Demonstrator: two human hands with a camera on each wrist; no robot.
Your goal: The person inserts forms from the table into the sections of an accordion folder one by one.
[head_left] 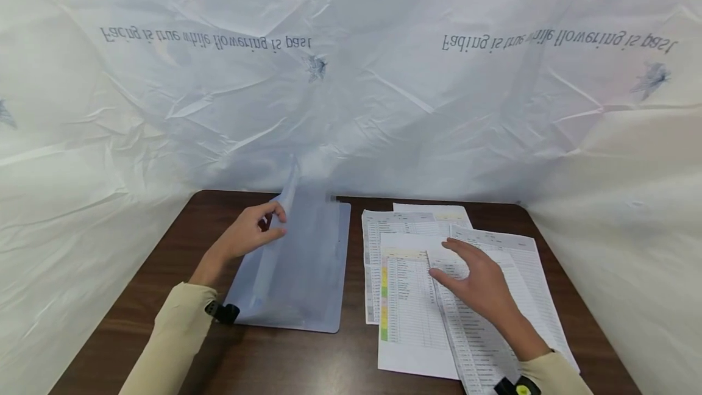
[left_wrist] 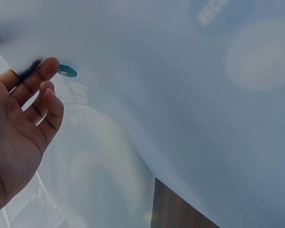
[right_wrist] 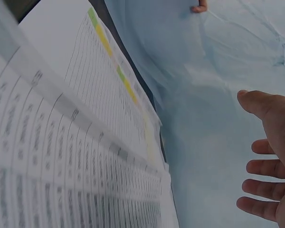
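Head view: translucent blue folder (head_left: 312, 273) lies on the dark wood table (head_left: 329, 361), its flap (head_left: 288, 194) lifted at a steep tilt along the left part. Left hand (head_left: 249, 233) is at the folder's left side, right by the flap; thumb and index apart, fingers loosely bent, grip released. Exact contact with the flap: can't tell. Left wrist view puts a small teal tab (left_wrist: 67, 71) just off a fingertip. Right of the folder, and apart from it: overlapping printed papers (head_left: 414, 297), table grids, one sheet with a yellow/green/pink column down its left edge. Sheet count unclear. Right hand (head_left: 482, 279) is over those papers, well right of the folder, thumb spread from fingers, grasping nothing. Black wrist device (head_left: 222, 311) on the left arm, by the folder's near left corner. Behind the folder: wrinkled white curtain (head_left: 351, 114), grey lettering and flower prints, text upside down.
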